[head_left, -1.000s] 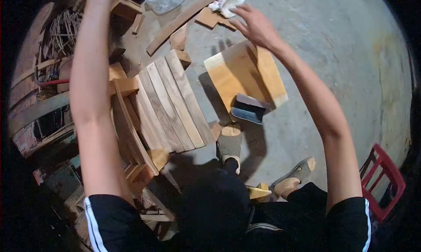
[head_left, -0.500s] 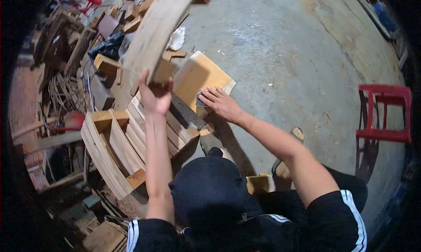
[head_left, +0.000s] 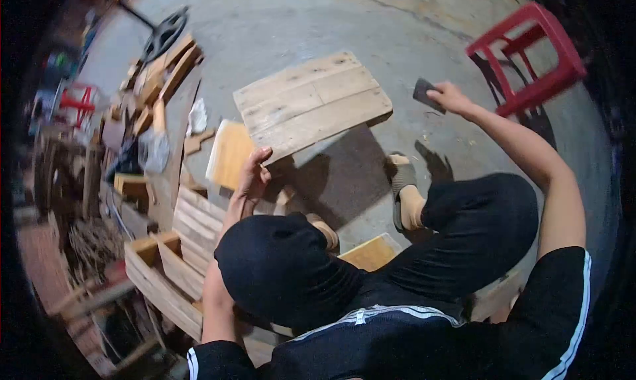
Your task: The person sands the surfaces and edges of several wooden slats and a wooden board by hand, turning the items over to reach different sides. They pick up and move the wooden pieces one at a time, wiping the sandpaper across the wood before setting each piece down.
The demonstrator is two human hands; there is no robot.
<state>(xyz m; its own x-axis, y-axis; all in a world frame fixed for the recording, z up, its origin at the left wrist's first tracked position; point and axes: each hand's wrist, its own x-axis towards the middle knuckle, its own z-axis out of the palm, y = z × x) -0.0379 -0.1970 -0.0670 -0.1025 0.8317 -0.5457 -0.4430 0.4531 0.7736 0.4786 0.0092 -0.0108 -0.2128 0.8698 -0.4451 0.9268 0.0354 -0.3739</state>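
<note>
My left hand (head_left: pixel 253 173) is closed round the near left corner of a wooden panel (head_left: pixel 315 102). This panel is made of joined pale planks with dark knots and is held up above the floor, its broad face towards me. Off to the right, my right hand (head_left: pixel 454 99) grips a dark grey sanding block (head_left: pixel 427 94), apart from the panel's right end. A yellowish board (head_left: pixel 230 156) lies partly behind the panel's left side.
A red plastic stool (head_left: pixel 550 39) stands at the right. Slatted wooden pieces (head_left: pixel 162 281) sit at my left, beside bundled sticks (head_left: pixel 99 237) and scrap wood (head_left: pixel 162 72). Another yellowish board (head_left: pixel 371 252) is between my legs. A clear plastic bag (head_left: pixel 154 149) lies on the left.
The wooden panel has swung right and turned its broad face towards me. My right hand has lifted the sanding block off the yellowish board and moved right. The view has shifted too.
</note>
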